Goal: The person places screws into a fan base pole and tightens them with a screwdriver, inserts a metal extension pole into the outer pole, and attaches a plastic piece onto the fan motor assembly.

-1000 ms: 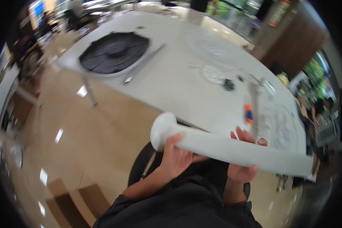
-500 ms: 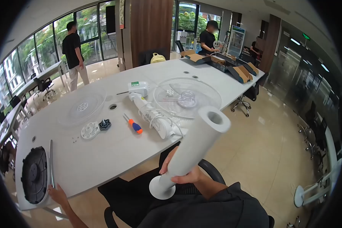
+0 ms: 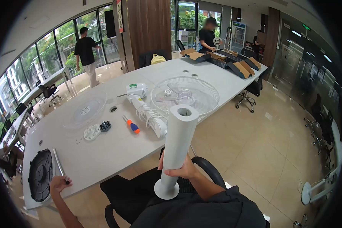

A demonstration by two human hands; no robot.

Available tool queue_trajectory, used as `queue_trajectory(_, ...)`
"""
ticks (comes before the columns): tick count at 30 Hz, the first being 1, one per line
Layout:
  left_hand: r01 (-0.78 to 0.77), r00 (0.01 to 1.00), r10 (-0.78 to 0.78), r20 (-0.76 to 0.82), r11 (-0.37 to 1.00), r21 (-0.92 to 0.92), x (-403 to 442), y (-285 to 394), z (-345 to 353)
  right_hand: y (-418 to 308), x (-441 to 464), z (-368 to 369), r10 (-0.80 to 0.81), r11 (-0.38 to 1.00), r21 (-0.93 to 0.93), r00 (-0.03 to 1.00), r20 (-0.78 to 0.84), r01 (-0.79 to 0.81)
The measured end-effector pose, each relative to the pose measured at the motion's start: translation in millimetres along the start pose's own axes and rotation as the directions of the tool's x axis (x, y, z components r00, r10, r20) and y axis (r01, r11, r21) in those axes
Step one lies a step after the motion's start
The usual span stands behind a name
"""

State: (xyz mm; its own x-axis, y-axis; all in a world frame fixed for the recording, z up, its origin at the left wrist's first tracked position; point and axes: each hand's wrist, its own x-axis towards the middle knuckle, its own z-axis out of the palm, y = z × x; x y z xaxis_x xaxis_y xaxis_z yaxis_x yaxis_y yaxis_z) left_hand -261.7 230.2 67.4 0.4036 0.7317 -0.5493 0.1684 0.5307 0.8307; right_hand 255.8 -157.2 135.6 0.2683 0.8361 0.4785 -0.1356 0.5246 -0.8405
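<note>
White column (image 3: 179, 136), near upright off near edge of bench (image 3: 102, 159); right hand (image 3: 183, 169) wrapped above flared end (image 3: 166, 189). Likely light, stiff, slippery; best held there. Left hand (image 3: 59, 184) gripping metal rod (image 3: 58, 160), beside black disc (image 3: 41, 174), bench's near-left corner.

The tube (image 3: 179, 136) is white, rod (image 3: 58, 161) silver — screwdriver (image 3: 133, 127) orange and blue.

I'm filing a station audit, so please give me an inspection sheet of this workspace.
Surface: white table, parts spread across it.
Job's things: white tube, flared end down; metal rod beside the black disc.
Clutter: screwdriver and star knob lying loose.
Hands: right hand gripping the tube; left hand holding the rod's near end.
Cables: white cord looped around the fan neck.
Surroundings: wheeled chair, open boxes at the far end, people beyond.
</note>
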Motion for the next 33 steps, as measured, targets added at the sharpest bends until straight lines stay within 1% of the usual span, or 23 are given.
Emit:
queue_trajectory(2,-0.242,0.966,0.255,0.041,0.95,-0.198,-10,-5,21,-1,-3,-2,-0.002,1.0,-0.002,1.0,0.004,0.002)
queue_trajectory(3,-0.285,0.955,0.297,0.022,0.934,-0.215,-19,-6,37,-1,-5,-4,0.009,1.0,-0.009,1.0,0.001,-0.009)
queue_trajectory(4,-0.285,0.956,0.294,0.012,0.935,-0.213,-26,-7,53,0,-6,-4,0.019,1.0,-0.015,1.0,-0.005,-0.019)
queue_trajectory(6,-0.468,0.871,0.489,0.05,0.855,-0.225,-37,-6,90,2,-6,-5,0.022,1.0,0.005,1.0,-0.006,-0.022)
queue_trajectory(8,-0.587,0.799,0.6,0.034,0.791,-0.172,-65,9,145,3,-6,-3,0.034,0.999,0.021,0.999,-0.003,-0.034)
queue_trajectory(10,-0.652,0.749,0.662,-0.018,0.732,-0.198,-76,26,190,6,-4,5,0.049,0.998,-0.027,0.999,0.017,-0.049)
queue_trajectory(11,-0.692,0.681,0.725,0.102,0.683,-0.233,-66,31,194,10,-1,8,0.04,0.995,-0.091,0.997,0.062,-0.034)
queue_trajectory(12,-0.569,0.761,0.649,-0.019,0.653,-0.5,-71,43,222,18,-2,12,0.088,0.989,-0.127,0.995,0.048,-0.082)
queue_trajectory(13,-0.623,0.728,0.685,-0.032,0.641,-0.447,-72,55,240,22,-4,18,0.097,0.987,-0.134,0.993,0.064,-0.088)
queue_trajectory(14,-0.644,0.622,0.781,0.054,0.55,-0.532,-66,63,254,25,0,22,0.084,0.987,-0.146,0.993,0.086,-0.071)
queue_trajectory(15,-0.665,0.657,0.753,-0.023,0.566,-0.488,-83,73,278,27,2,27,0.062,0.991,-0.125,0.994,0.094,-0.05)
queue_trajectory(16,-0.65,0.707,0.698,-0.11,0.581,-0.489,-95,81,297,28,1,31,0.035,0.993,-0.111,0.996,0.083,-0.025)
queue_trajectory(18,-0.601,0.706,0.708,0.009,0.605,-0.522,-102,83,312,27,0,31,0.018,0.996,-0.089,0.995,0.097,-0.009)
queue_trajectory(20,-0.546,0.681,0.714,0.163,0.643,-0.536,-109,71,326,25,0,26,0.029,0.997,-0.073,0.998,0.058,-0.024)
queue_trajectory(21,-0.549,0.672,0.721,0.168,0.637,-0.541,-111,63,332,20,1,26,0.039,0.996,-0.083,0.999,0.037,-0.036)
queue_trajectory(23,-0.435,0.674,0.655,0.342,0.726,-0.533,-112,46,341,18,3,20,0.015,0.998,-0.069,0.999,0.051,-0.012)
queue_trajectory(25,-0.414,0.669,0.641,0.377,0.742,-0.527,-108,34,350,18,8,12,-0.004,0.999,-0.052,0.998,0.066,0.008)
queue_trajectory(27,-0.362,0.679,0.607,0.414,0.766,-0.531,-105,21,357,18,9,6,-0.017,0.991,-0.13,0.997,0.072,0.026)
queue_trajectory(28,-0.363,0.681,0.606,0.41,0.766,-0.531,-103,17,360,17,11,4,-0.014,0.992,-0.127,0.997,0.074,0.024)
queue_trajectory(30,-0.365,0.644,0.631,0.432,0.75,-0.552,-98,12,365,13,14,1,0.03,0.98,-0.197,0.997,0.077,-0.014)
queue_trajectory(31,-0.361,0.617,0.648,0.446,0.737,-0.571,-95,9,365,12,15,2,0.029,0.981,-0.191,0.999,0.045,-0.02)
queue_trajectory(33,-0.334,0.606,0.644,0.466,0.739,-0.586,-92,3,365,11,17,-2,0.051,0.982,-0.183,0.997,0.05,-0.041)
